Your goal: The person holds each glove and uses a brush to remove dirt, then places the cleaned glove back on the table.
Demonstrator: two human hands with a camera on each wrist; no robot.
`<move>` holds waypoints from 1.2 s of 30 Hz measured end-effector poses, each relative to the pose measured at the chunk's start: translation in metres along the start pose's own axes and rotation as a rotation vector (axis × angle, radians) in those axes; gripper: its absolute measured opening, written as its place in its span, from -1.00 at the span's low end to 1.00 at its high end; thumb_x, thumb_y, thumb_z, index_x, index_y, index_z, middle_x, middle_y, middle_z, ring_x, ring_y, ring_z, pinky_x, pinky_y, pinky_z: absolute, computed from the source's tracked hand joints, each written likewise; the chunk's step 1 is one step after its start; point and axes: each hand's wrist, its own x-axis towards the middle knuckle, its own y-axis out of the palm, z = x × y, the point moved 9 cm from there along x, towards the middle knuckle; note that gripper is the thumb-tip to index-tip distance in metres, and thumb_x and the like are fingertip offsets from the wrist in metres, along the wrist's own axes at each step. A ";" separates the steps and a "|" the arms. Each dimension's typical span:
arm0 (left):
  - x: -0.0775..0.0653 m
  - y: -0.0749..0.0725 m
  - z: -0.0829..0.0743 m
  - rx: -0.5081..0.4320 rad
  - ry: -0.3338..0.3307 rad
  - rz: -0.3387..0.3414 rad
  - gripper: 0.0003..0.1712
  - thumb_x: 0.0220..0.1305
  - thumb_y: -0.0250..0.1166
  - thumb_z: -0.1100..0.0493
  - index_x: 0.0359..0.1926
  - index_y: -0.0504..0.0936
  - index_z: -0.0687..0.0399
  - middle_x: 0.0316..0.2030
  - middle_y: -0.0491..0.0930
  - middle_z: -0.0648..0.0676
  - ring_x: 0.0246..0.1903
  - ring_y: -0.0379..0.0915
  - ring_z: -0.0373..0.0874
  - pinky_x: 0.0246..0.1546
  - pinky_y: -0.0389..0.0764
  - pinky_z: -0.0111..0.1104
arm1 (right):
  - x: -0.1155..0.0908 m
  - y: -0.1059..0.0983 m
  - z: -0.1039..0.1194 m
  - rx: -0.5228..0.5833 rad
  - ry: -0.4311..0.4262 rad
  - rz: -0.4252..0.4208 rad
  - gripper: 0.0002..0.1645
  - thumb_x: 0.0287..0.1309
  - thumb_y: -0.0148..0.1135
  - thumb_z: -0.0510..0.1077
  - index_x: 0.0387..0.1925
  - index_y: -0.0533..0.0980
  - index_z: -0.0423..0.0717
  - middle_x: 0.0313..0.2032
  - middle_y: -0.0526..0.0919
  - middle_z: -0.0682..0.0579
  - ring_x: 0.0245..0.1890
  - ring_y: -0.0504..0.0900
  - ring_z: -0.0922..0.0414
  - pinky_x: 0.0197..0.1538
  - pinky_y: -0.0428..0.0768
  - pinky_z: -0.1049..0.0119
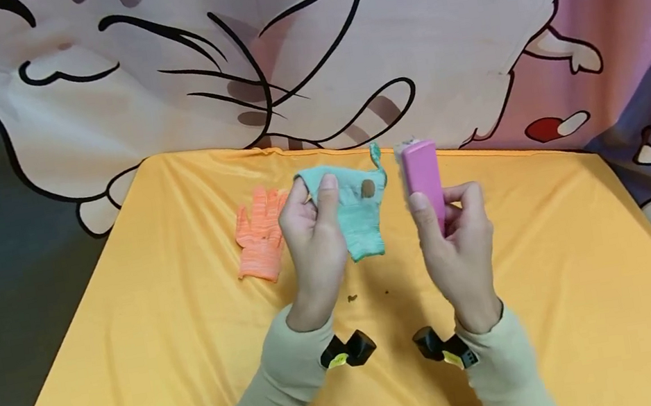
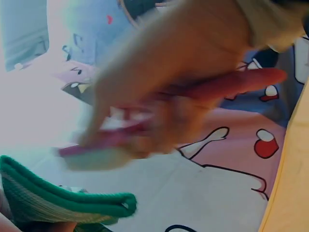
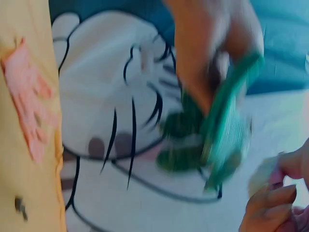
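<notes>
Main risk I see from here: the green glove point(image 1: 360, 222) hangs in the air with nothing firm behind the brown patch point(image 1: 367, 188). Left hand point(image 1: 314, 236) pinches it near 1 edge only, thumb in front, so the rest is slack. If the brush point(image 1: 424, 171) bears on it, cloth would likely fold away or swing, and a hard stroke could tug it out of the pinch. Risk 2: the glove finger point(image 1: 376, 155) sticks up on the brush side and could snag the bristles point(image 2: 96, 160). Risk 3: overshoot would put bristles on the left thumb. Any loose dirt could drop onto the counter point(image 1: 562, 266); 2 brown bits point(image 1: 352, 298) lie there already. Orange glove point(image 1: 262, 240) is just left of the left hand, so flecks could reach it too.

Orientation, head view: green glove's cuff point(image 1: 365, 245) points down, toward the wearer; patch faces the camera. Its long axis I can't call, it's bunched and partly behind the hand. Brush stands near upright, long axis up-down, bristles turned left at the glove, small gap between. Right hand point(image 1: 457, 239) has it gripped, thumb along the back.
</notes>
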 end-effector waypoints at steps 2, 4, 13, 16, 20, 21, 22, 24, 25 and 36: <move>-0.002 0.006 0.001 -0.012 -0.033 0.040 -0.73 0.37 0.02 0.20 -0.48 0.27 0.22 -0.73 0.11 0.03 -0.78 0.09 -0.24 -0.73 0.23 -0.46 | -0.004 0.007 0.015 0.069 -0.080 0.038 -0.68 0.19 0.14 -0.21 -0.27 0.26 -0.41 -0.72 0.44 -0.04 -0.84 0.30 0.24 -0.82 0.26 0.45; -0.005 0.011 0.004 -0.044 -0.071 0.078 -0.81 0.35 0.03 0.21 -0.37 0.35 0.26 -0.67 0.36 0.11 -0.66 0.40 -0.18 -0.60 0.51 -0.38 | -0.009 0.015 0.028 0.096 -0.147 0.071 -0.69 0.17 0.16 -0.25 -0.27 0.27 -0.42 -0.73 0.44 0.00 -0.85 0.29 0.25 -0.82 0.24 0.47; -0.004 -0.001 0.015 -0.093 -0.069 -0.017 -0.89 0.28 0.09 0.32 -0.30 0.39 0.36 -0.56 0.52 0.18 -0.47 0.59 -0.03 -0.42 0.63 -0.13 | -0.016 0.039 0.022 -0.085 -0.164 0.127 -0.65 0.15 0.21 -0.12 -0.25 0.28 -0.28 -0.66 0.41 0.07 -0.77 0.29 0.27 -0.75 0.26 0.48; 0.000 -0.009 0.019 -0.103 -0.042 -0.065 -0.89 0.29 0.09 0.32 -0.34 0.38 0.33 -0.63 0.46 0.15 -0.55 0.55 -0.08 -0.49 0.62 -0.22 | -0.013 0.038 0.010 -0.123 -0.136 0.100 -0.64 0.17 0.18 -0.08 -0.26 0.29 -0.28 -0.67 0.39 0.05 -0.78 0.29 0.24 -0.75 0.25 0.45; 0.003 -0.022 0.009 -0.053 0.034 -0.134 -0.80 0.27 0.12 0.32 -0.46 0.29 0.21 -0.74 0.16 0.01 -0.76 0.16 -0.23 -0.70 0.31 -0.46 | -0.006 0.024 -0.012 -0.173 -0.030 0.048 -0.60 0.20 0.13 0.01 -0.26 0.29 -0.27 -0.70 0.41 0.01 -0.79 0.30 0.21 -0.77 0.25 0.42; 0.003 -0.023 0.005 -0.038 0.044 -0.142 -0.79 0.27 0.12 0.32 -0.47 0.28 0.19 -0.74 0.11 -0.01 -0.77 0.06 -0.23 -0.72 0.22 -0.47 | -0.005 0.020 -0.016 -0.173 0.004 0.039 -0.58 0.20 0.12 0.03 -0.25 0.28 -0.27 -0.71 0.42 -0.01 -0.79 0.30 0.20 -0.78 0.25 0.41; 0.004 -0.024 0.003 -0.025 0.047 -0.141 -0.77 0.27 0.12 0.31 -0.48 0.26 0.17 -0.74 0.04 -0.03 -0.77 -0.02 -0.23 -0.73 0.14 -0.46 | -0.004 0.016 -0.019 -0.166 0.031 0.034 -0.58 0.20 0.12 0.04 -0.24 0.28 -0.26 -0.71 0.43 -0.01 -0.80 0.30 0.20 -0.78 0.25 0.41; 0.004 -0.022 -0.001 -0.004 0.048 -0.115 -0.78 0.28 0.12 0.29 -0.46 0.26 0.18 -0.74 0.03 -0.02 -0.77 -0.03 -0.22 -0.73 0.14 -0.45 | -0.004 0.011 -0.018 -0.132 0.048 0.024 -0.59 0.20 0.12 0.02 -0.23 0.28 -0.26 -0.72 0.43 -0.01 -0.81 0.30 0.21 -0.79 0.23 0.43; 0.004 -0.019 -0.001 -0.002 0.041 -0.086 -0.79 0.29 0.11 0.28 -0.44 0.27 0.19 -0.74 0.04 -0.01 -0.77 0.01 -0.21 -0.73 0.17 -0.45 | -0.004 0.009 -0.014 -0.103 0.032 0.018 -0.61 0.20 0.14 -0.02 -0.23 0.28 -0.28 -0.73 0.43 -0.01 -0.82 0.30 0.21 -0.80 0.23 0.43; -0.001 -0.001 0.005 0.017 -0.037 0.028 -0.87 0.31 0.04 0.33 -0.38 0.35 0.33 -0.69 0.34 0.14 -0.56 0.52 -0.10 -0.54 0.59 -0.26 | -0.020 0.036 0.028 -0.057 -0.246 0.170 -0.66 0.10 0.26 -0.17 -0.28 0.30 -0.28 -0.68 0.40 0.12 -0.78 0.28 0.34 -0.77 0.25 0.53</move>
